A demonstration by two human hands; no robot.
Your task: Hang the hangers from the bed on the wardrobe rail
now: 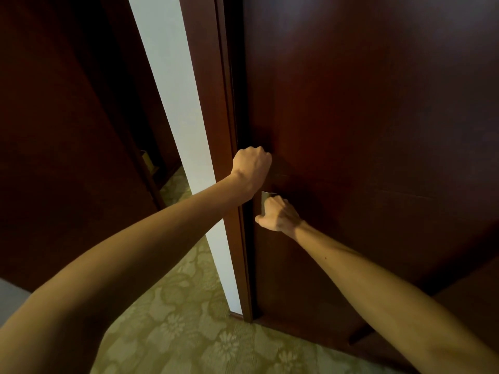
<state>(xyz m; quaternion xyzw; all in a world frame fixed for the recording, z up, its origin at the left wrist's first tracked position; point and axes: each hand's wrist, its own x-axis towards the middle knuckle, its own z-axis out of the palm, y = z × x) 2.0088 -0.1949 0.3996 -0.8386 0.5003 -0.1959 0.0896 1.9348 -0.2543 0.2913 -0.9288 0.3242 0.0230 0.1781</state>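
Both fists hold the tall handle (266,202) by the door (364,130) edge, left hand (252,168) above, right hand (279,214) below.

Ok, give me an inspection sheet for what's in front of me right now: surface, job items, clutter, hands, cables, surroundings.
Surface: patterned green carpet; no table or bed seen.
Job's things: dark wooden wardrobe door looks closed or nearly so; hangers and rail nothing seen.
Clutter: nothing seen.
Hands: left hand curled at the door's edge, what it holds is hidden; right hand grips the metal handle just below.
Cables: nothing seen.
Surroundings: white wall strip left of the wardrobe; another dark wooden panel further left.
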